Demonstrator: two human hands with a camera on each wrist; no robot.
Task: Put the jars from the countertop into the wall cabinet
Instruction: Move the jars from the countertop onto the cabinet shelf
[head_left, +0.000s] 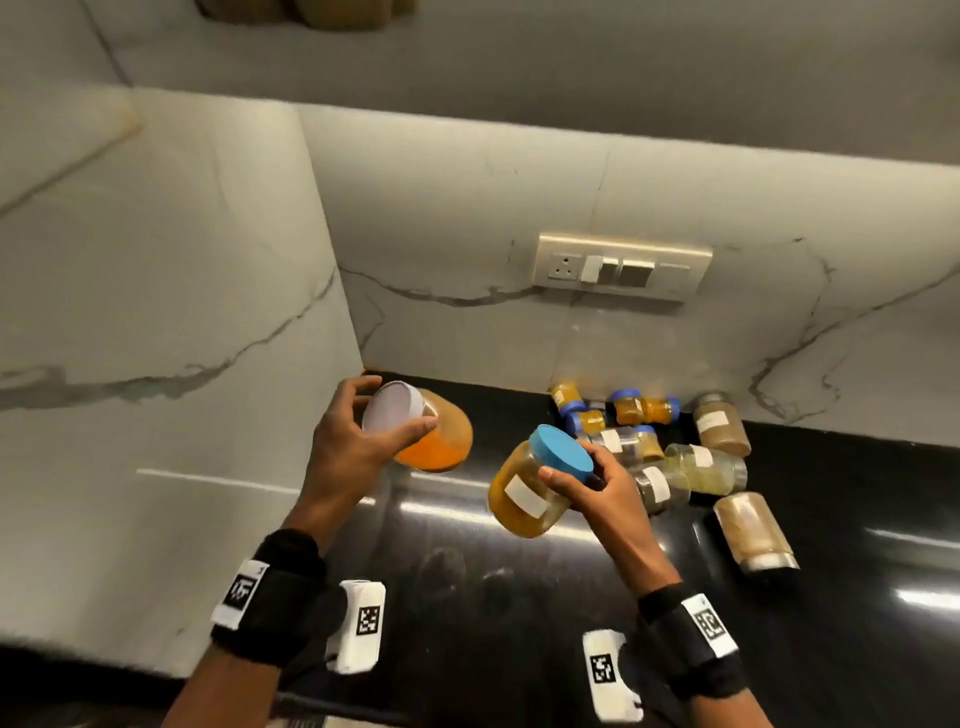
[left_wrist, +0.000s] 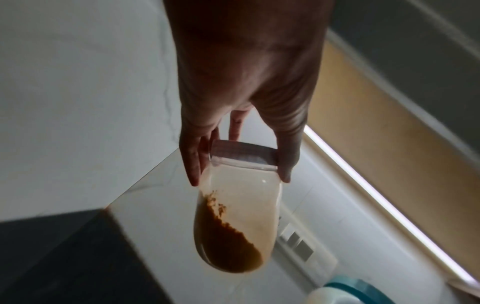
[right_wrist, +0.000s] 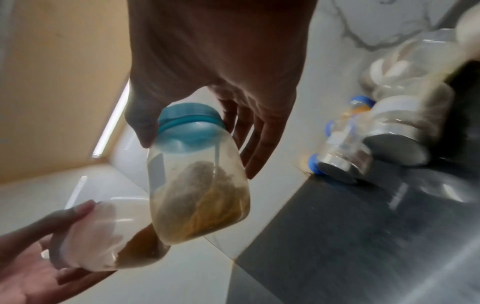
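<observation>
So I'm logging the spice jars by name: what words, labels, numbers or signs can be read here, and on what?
No text can be read.
Label on the blue-lidded jar held by the right hand: white, looks blank.
Labels on the jars lying on the countertop: too small and blurred.
White-lidded jar in the left hand: no label shows.
Wristband tags: black-and-white square code patterns, no words.
Switch plate: no markings legible.

My left hand (left_wrist: 246, 82) gripping a white-lidded jar (left_wrist: 239, 216) by its lid, brown powder settled toward seven o'clock, blue lid (left_wrist: 363, 288) at five o'clock
</observation>
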